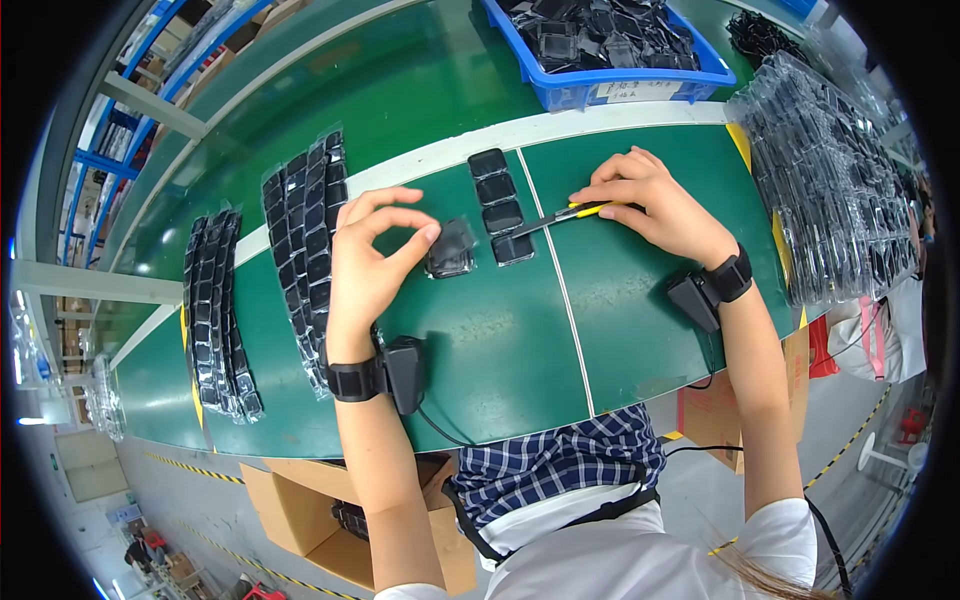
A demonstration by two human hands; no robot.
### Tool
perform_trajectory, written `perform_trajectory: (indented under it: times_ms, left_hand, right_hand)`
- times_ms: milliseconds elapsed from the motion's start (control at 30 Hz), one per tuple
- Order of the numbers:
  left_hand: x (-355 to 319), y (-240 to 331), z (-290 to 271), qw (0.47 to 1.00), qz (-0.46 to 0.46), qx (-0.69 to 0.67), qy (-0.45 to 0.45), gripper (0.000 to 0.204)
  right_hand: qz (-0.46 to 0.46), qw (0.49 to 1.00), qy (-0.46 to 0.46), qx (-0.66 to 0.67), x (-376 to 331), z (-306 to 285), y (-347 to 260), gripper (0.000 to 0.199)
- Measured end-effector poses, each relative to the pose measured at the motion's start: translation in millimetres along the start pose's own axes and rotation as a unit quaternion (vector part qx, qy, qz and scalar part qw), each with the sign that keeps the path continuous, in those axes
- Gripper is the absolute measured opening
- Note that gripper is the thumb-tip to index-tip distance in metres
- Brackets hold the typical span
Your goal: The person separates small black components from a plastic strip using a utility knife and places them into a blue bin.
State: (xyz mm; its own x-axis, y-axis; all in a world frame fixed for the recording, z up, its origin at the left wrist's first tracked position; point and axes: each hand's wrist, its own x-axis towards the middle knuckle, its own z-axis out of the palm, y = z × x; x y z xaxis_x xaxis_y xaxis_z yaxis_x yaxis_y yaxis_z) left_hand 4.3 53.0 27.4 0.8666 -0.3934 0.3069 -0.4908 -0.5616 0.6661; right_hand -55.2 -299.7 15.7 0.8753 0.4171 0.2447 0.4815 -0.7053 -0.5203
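Note:
My left hand (385, 245) has its thumb and index finger pinched at the edge of a clear plastic pouch with a black square piece (452, 252) inside. Its other fingers are curled loosely above. Between the fingers of my right hand (645, 200) is a slim knife-like tool (560, 216) with a dark tapered end and a yellow handle. The tool points left, its tip over the near end of a short strip of black square pieces in clear plastic (494, 190). Whether the tip touches the strip I cannot tell.
Long strips of bagged black squares (300, 230) and more strips (215, 310) lie at left on the green bench (480, 350). A tall stack of similar strips (820, 180) stands at right. Behind is a blue bin (560, 92) of black pieces. A cardboard box (300, 510) sits below.

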Motion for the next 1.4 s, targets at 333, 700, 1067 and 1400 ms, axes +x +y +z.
perform_trajectory:
  times_ms: [333,700,1067,1400]
  left_hand:
    - [-2,11,9,0.999,0.029,0.021,0.003,0.021]
    - [-5,33,34,0.982,0.147,0.096,-0.075,0.026]
    - [-1,19,47,0.996,0.058,0.032,-0.067,0.016]
    - [3,9,51,0.996,0.027,-0.003,-0.082,0.013]
  right_hand:
    - [-0.016,0.998,0.03,-0.043,10,15,-8,0.033]
    - [-0.018,0.999,0.003,-0.029,12,18,-10,0.032]
    - [-0.018,0.999,-0.034,-0.003,7,17,-19,0.026]
    - [-0.016,0.997,-0.073,-0.009,6,16,-18,0.029]
